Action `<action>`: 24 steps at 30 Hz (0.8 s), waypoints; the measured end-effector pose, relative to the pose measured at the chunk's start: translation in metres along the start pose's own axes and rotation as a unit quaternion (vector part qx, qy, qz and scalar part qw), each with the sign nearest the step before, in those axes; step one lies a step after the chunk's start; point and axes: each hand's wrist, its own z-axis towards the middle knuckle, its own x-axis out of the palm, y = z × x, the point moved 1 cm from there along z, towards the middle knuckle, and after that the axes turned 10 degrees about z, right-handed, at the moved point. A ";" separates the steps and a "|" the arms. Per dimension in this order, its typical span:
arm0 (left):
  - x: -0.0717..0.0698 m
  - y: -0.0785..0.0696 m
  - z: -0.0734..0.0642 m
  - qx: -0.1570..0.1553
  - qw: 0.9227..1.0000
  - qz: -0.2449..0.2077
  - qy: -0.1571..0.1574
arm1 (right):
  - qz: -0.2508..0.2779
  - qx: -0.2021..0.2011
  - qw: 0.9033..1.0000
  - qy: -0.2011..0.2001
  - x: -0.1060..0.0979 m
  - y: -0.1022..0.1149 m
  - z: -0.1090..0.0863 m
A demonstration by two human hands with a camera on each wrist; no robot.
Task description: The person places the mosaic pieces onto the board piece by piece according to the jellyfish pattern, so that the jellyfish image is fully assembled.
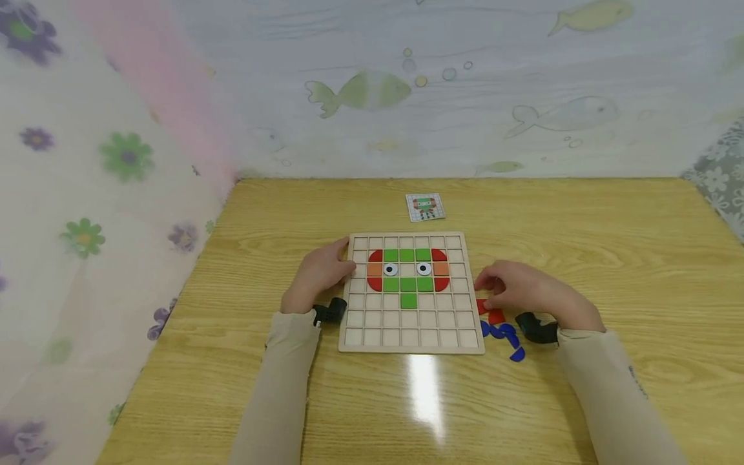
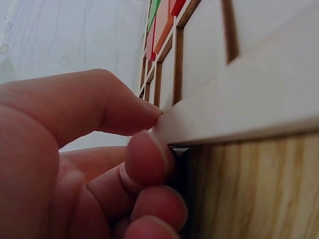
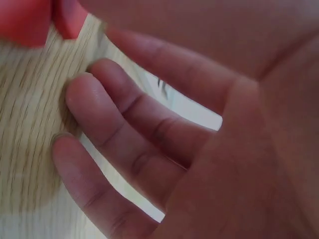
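Note:
A square wooden grid board [image 1: 372, 321] lies on the table, bearing green squares [image 1: 409, 300], red corner pieces [image 1: 375, 284], orange squares [image 1: 440, 268] and two eye discs [image 1: 423, 268]. My left hand [image 1: 320, 274] holds the board's left edge; in the left wrist view the thumb [image 2: 124, 112] is on the rim and the other fingers curl against its side. Right of the board, my right hand [image 1: 526, 290] rests with loosely bent fingers, thumb tip at the loose red pieces [image 1: 496, 316]. Those red pieces [image 3: 22, 22] show beyond the fingers in the right wrist view.
Several blue half-round pieces [image 1: 517, 354] lie on the table below the red ones. A small picture card [image 1: 425, 207] with a similar figure lies behind the board. The painted wall [image 1: 360, 142] stands at the table's back edge.

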 end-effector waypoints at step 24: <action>-0.002 -0.001 -0.001 -0.006 1.000 -0.009 0.000 | -0.006 -0.011 1.000 -0.026 0.000 -0.007 0.009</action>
